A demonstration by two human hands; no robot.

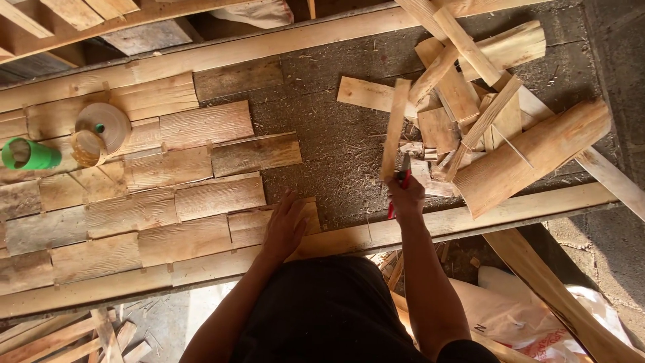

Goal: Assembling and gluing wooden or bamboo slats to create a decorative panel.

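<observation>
My left hand (pixel 285 225) lies flat with fingers apart on a wooden shingle (pixel 252 225) at the right end of the rows of laid shingles (pixel 154 181). My right hand (pixel 406 196) is closed around a narrow wooden strip (pixel 394 128) that stands up toward the far side, and also holds a red-handled tool (pixel 403 180) against it. The strip's far end reaches a loose pile of wood pieces (pixel 470 101).
A green cup (pixel 27 154) and a roll of tape (pixel 102 128) sit on the shingles at the left. Long wooden battens (pixel 470 218) run across the dark, sawdust-strewn surface. Offcuts lie below at the left; a white bag (pixel 517 316) lies below right.
</observation>
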